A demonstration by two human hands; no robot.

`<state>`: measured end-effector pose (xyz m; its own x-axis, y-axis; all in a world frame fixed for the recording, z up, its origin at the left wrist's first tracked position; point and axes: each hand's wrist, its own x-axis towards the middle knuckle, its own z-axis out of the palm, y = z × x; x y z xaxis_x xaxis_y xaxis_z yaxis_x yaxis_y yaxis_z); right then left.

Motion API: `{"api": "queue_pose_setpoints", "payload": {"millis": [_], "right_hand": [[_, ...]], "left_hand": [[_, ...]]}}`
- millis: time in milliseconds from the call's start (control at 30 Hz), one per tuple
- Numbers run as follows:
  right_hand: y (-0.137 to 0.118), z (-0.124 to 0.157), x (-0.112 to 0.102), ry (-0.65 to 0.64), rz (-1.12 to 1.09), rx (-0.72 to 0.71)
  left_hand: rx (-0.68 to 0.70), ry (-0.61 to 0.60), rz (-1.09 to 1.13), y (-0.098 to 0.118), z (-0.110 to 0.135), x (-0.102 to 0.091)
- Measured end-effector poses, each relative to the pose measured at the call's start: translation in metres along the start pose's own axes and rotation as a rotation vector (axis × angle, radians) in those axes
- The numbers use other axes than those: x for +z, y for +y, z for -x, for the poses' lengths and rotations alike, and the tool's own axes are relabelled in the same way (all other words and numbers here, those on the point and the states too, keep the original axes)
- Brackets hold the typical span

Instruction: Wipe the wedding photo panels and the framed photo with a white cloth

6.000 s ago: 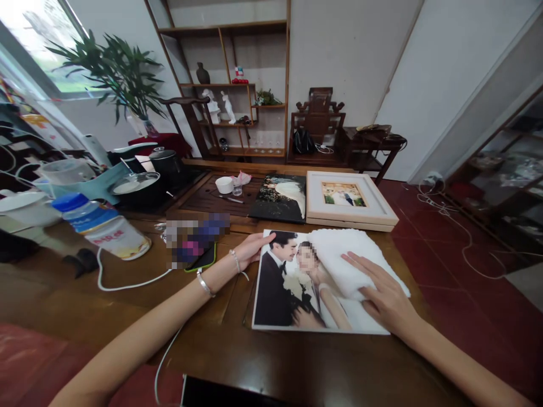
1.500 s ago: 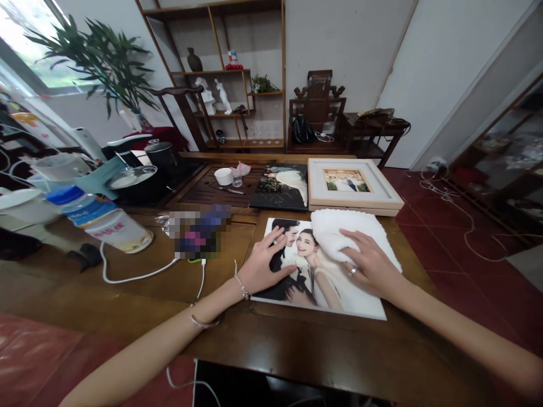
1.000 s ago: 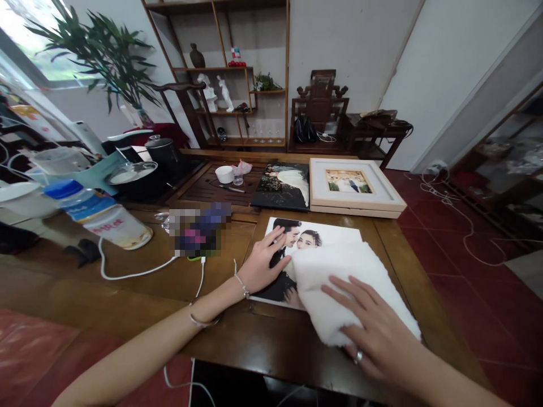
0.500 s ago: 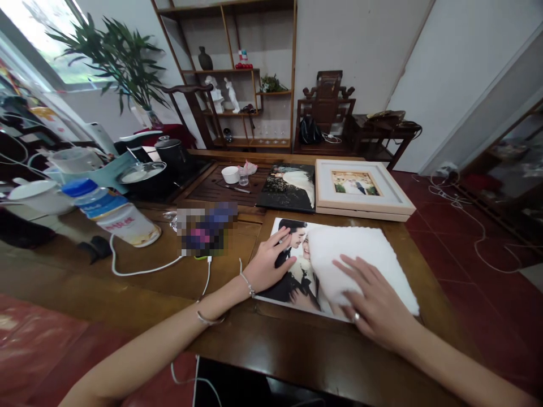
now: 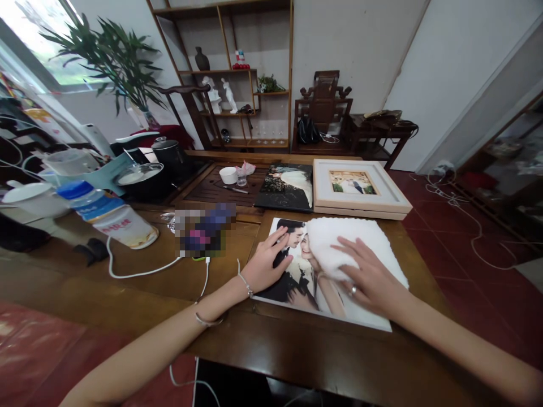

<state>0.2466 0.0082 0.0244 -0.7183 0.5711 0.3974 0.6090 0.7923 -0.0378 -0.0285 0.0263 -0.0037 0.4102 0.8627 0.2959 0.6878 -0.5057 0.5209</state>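
Observation:
A large photo print (image 5: 297, 282) of a couple lies flat on the wooden table in front of me. My left hand (image 5: 265, 264) rests on its left part with the fingers spread, pressing it down and holding nothing. On the right part of the photo is a fluffy white cloth (image 5: 360, 230). My right hand (image 5: 367, 277) has its fingers over the cloth and keeps hold of it against the surface. A ring is on one finger of that hand. The cloth hides the photo's upper right area.
Behind the photo are a dark photo panel (image 5: 286, 186) and a pale wooden picture frame (image 5: 362, 206). To the left stand a plastic bottle with a blue cap (image 5: 108, 217), a blurred-out object (image 5: 203, 232) and a white cable (image 5: 139, 276). A white cup (image 5: 228, 175) sits on the tea tray (image 5: 203, 195).
My right hand has shifted the white cloth up and slightly left across the photo, uncovering its lower right corner. My left hand stays in place on the photo.

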Motion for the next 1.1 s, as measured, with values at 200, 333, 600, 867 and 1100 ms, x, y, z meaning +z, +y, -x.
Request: {"api": "queue_pose_setpoints", "payload": {"millis": [200,333,600,867,1100], "right_hand": [[0.011,-0.012,0.005,-0.024,0.046,0.124],[-0.033,0.002,0.001,-0.004,0.006,0.066],[-0.089,0.032,-0.007,-0.069,-0.152,-0.109],[-0.009,-0.002,-0.006,-0.061,0.01,-0.055],[0.017,0.001,-0.002,0.021,0.071,0.051]], "left_hand": [[-0.005,-0.018,0.002,0.0,0.001,0.0],[-0.001,-0.013,0.008,0.0,0.002,0.0],[0.021,0.013,0.03,-0.001,0.001,0.002],[0.027,0.072,0.084,-0.004,0.001,0.003],[0.024,0.074,0.102,-0.003,-0.001,0.003]]}}
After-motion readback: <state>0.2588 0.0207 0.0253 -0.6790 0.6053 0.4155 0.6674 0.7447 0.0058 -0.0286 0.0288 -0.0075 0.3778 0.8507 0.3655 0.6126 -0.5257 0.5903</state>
